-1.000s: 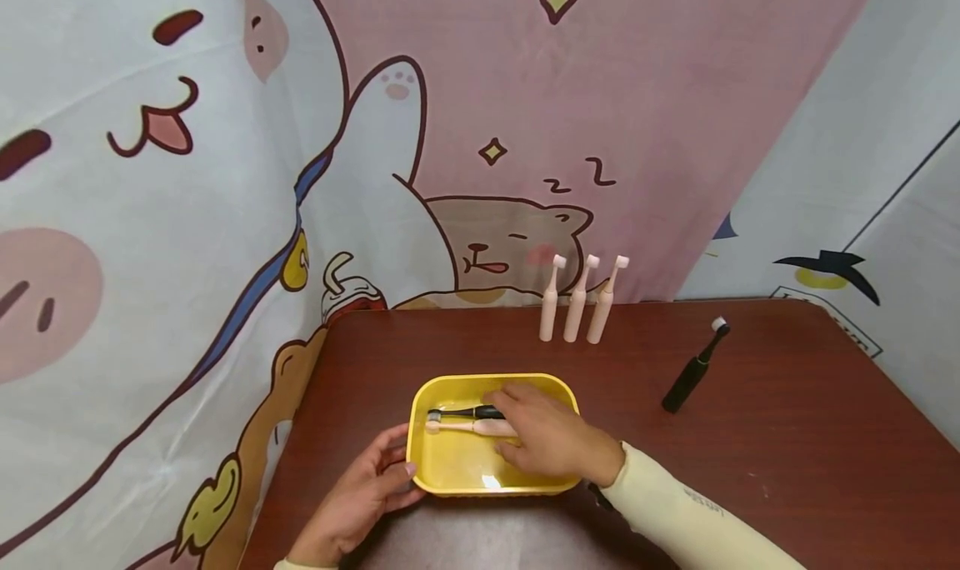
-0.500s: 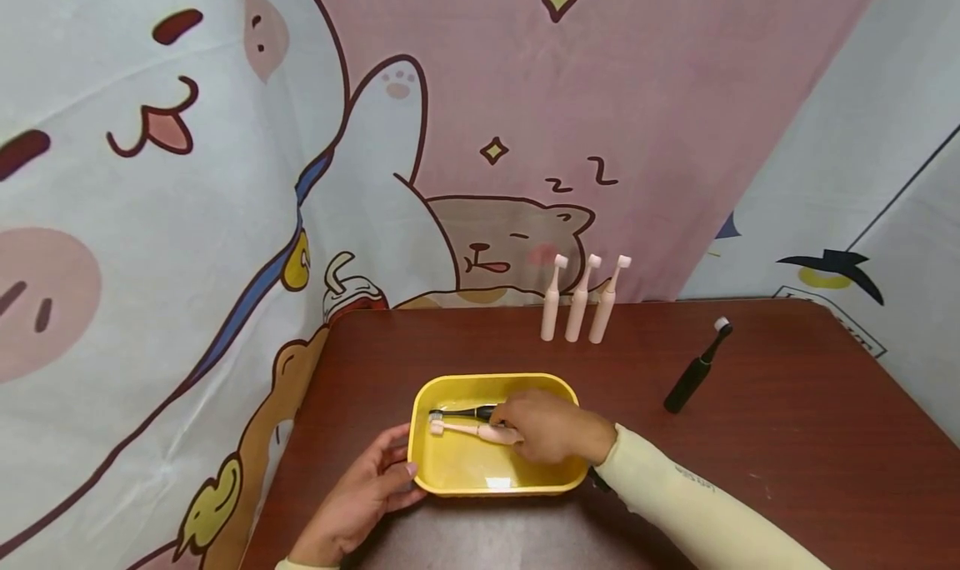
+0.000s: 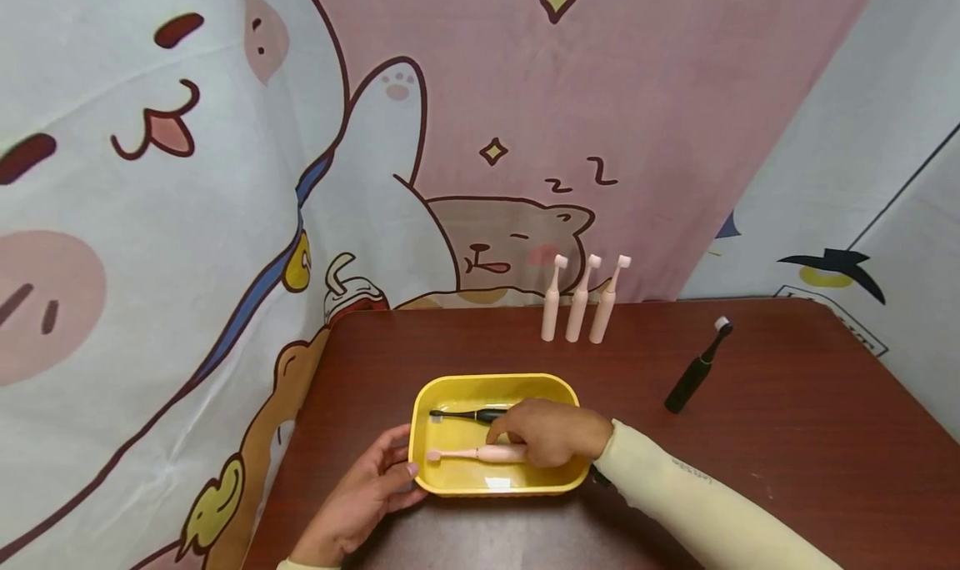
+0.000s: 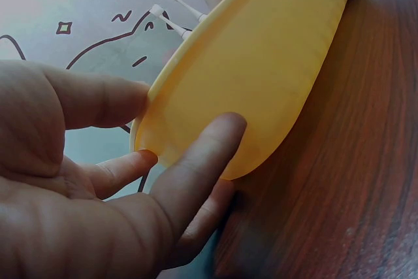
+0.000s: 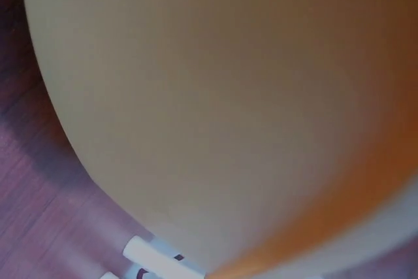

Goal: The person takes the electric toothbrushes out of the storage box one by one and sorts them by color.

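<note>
A yellow tray stands on the table in front of me. My left hand rests its fingertips and thumb against the tray's left end wall; the left wrist view shows these fingers fairly straight along the outside. Inside the tray, my right hand holds a pink electric toothbrush by its handle, whose right end is hidden under the hand. The toothbrush lies along the tray, brush head to the left. Behind it lies a black electric toothbrush, its handle end hidden by the right hand.
Three pink electric toothbrushes stand upright in a row at the table's back. A black electric toothbrush stands upright at the right. A cartoon-printed cloth hangs behind the table. The tray's wall fills most of the right wrist view.
My right hand has closed on the pink toothbrush in the tray and brought it toward the front, away from the black one. The left hand has stayed at the tray's end.
</note>
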Demonstrator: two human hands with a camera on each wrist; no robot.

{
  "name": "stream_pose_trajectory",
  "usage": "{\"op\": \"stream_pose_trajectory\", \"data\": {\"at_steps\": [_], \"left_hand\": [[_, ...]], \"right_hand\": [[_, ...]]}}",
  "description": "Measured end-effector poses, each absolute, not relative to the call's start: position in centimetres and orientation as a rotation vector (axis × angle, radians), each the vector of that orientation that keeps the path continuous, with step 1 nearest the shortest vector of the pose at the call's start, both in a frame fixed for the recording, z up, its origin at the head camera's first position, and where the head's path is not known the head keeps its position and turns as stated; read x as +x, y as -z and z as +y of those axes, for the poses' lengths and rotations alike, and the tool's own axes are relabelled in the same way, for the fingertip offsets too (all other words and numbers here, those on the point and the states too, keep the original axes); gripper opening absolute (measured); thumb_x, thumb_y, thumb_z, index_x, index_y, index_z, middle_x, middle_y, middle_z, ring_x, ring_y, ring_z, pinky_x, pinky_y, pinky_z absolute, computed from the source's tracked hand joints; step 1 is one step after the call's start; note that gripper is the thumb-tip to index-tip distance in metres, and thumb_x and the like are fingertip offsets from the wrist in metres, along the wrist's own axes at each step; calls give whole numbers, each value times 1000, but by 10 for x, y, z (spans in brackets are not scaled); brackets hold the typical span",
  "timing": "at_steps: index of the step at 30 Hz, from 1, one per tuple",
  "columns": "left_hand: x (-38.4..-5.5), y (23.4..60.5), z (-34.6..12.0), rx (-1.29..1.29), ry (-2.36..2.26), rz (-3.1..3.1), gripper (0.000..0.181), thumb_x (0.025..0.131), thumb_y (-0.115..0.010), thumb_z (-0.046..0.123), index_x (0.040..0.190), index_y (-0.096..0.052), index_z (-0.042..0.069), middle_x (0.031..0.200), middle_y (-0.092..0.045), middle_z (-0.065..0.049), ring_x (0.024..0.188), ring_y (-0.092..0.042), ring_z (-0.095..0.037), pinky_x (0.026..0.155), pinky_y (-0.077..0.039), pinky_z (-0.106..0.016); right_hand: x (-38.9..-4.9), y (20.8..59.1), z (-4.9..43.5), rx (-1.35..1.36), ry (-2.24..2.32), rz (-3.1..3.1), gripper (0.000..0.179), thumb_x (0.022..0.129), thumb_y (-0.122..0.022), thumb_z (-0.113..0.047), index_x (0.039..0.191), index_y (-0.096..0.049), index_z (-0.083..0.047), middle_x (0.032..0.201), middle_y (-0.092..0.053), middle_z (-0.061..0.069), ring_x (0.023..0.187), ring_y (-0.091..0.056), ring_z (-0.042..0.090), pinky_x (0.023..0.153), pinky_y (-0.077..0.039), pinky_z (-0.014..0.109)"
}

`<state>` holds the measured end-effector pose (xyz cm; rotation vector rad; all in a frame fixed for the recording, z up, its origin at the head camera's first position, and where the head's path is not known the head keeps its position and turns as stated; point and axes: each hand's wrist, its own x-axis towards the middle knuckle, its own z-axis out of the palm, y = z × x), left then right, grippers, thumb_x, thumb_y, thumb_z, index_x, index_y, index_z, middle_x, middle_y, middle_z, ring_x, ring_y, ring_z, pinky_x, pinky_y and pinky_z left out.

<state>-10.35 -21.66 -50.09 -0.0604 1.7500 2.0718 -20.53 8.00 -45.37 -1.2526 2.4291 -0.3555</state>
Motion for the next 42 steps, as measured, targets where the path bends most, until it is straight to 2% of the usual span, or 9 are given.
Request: {"op": "stream_pose_trajectory", "data": {"at_steps": [4,6,14,19,27,35,40,42], "left_hand": [[-104,502,-217,-62,-2078,1753,70,107,-58,9,165,-20,4,157,-36,-35,123,-64,-29,98,-60,-44],[-104,502,-217,-65,-2079,1755,70,106,-59,9,165,-21,4,156,-37,-35,122,-64,-29,97,-60,-44],[-104,505,-217,-62,-2076,1762,70,106,-58,9,165,-20,4,155,-37,-35,120,-64,-27,97,-60,-45],[-103,503,-217,-63,-2084,1748,71,107,-59,10,165,-19,4,156,-36,-34,120,-65,-27,97,-60,-44],[-103,502,-217,-42,-2085,1742,70,107,-57,10,165,-17,3,156,-37,-34,122,-64,-29,98,-59,-46],[-103,500,-216,-34,-2080,1741,69,107,-56,8,165,-18,2,157,-35,-36,124,-63,-30,98,-59,-46],[-103,500,-217,-47,-2080,1743,70,107,-57,9,165,-18,2,157,-36,-36,123,-64,-30,98,-60,-46],[-103,501,-217,-60,-2080,1740,70,107,-57,9,165,-19,3,157,-36,-35,122,-64,-30,98,-60,-47]], "right_hand": [[-209,452,84,-1307,369,2351,35,95,-71,-5,118,-75,-31,82,-67,-8,74,-53,1,72,-48,20],[-211,452,86,-1311,379,2299,35,95,-72,-7,119,-75,-33,83,-68,-9,75,-54,-1,73,-49,19],[-221,452,92,-1106,462,2124,55,90,-69,-3,130,-72,-40,94,-67,-14,84,-59,0,77,-52,20],[-229,452,98,-1067,553,2029,60,89,-70,1,132,-71,-41,101,-67,-13,88,-62,1,81,-53,21],[-246,459,106,-1034,798,1778,58,92,-67,6,142,-67,-24,106,-67,-3,90,-62,8,76,-53,20],[-252,459,118,-940,1047,1602,52,98,-67,-1,148,-61,-14,112,-64,5,85,-59,12,65,-51,21],[-255,455,126,-915,1211,1506,54,98,-67,1,150,-55,-4,117,-67,9,94,-64,15,70,-57,22],[-256,454,129,-908,1264,1490,54,98,-66,1,150,-54,-4,119,-67,10,100,-65,17,74,-59,25]]}}
